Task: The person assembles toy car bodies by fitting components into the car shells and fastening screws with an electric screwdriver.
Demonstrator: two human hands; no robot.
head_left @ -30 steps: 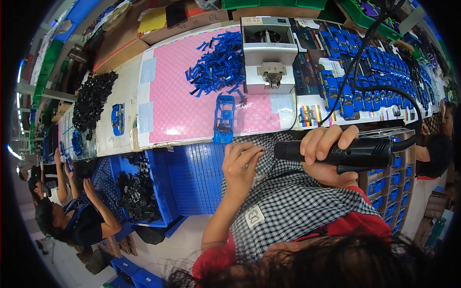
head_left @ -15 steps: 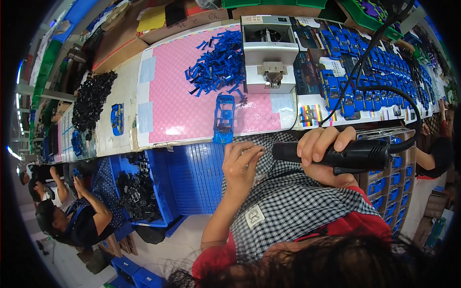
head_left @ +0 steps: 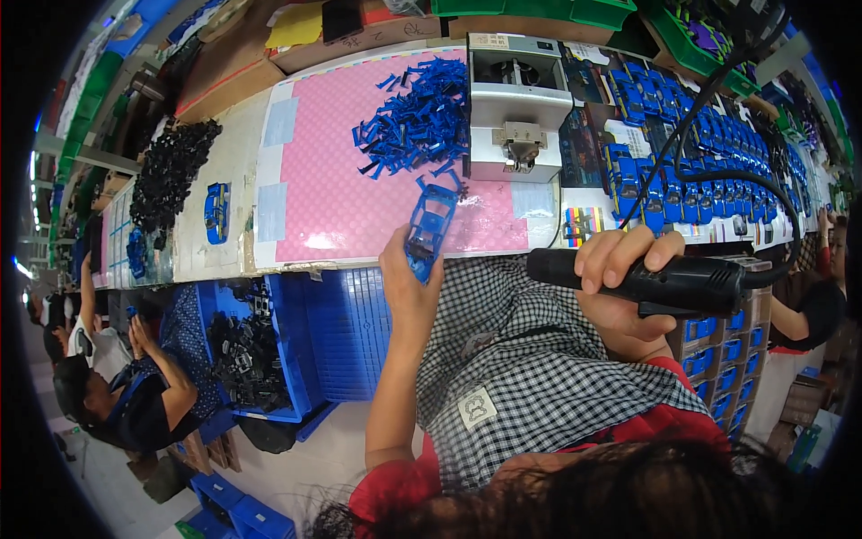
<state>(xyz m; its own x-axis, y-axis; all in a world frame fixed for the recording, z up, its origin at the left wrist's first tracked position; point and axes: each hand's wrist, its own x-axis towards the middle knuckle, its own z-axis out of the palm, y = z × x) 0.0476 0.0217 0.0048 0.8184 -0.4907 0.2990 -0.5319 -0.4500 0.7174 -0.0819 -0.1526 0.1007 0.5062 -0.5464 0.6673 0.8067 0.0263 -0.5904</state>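
Over the near edge of the pink mat, my left hand (head_left: 409, 286) grips the near end of a blue toy car body (head_left: 433, 220), thumb on one side and fingers on the other. The body's window openings show, and its far end lies near the pile of small blue plastic parts (head_left: 415, 117). My right hand (head_left: 628, 274) is closed around a black corded electric screwdriver (head_left: 682, 289), held level in front of my checked apron. Its blunt nose points left, towards my left hand, and is apart from the car body. No bit can be made out at the nose.
A silver box-shaped machine (head_left: 516, 108) stands behind the mat (head_left: 332, 198). Rows of blue toy cars (head_left: 691, 193) fill the right, beneath a hanging black cable (head_left: 795, 216). At left are black parts (head_left: 175, 175), another car (head_left: 216, 214), a blue crate (head_left: 292, 359) and a co-worker (head_left: 117, 395).
My left hand has moved left and closed on the car body, which is now tilted with its far end to the right. The screwdriver has shifted slightly right.
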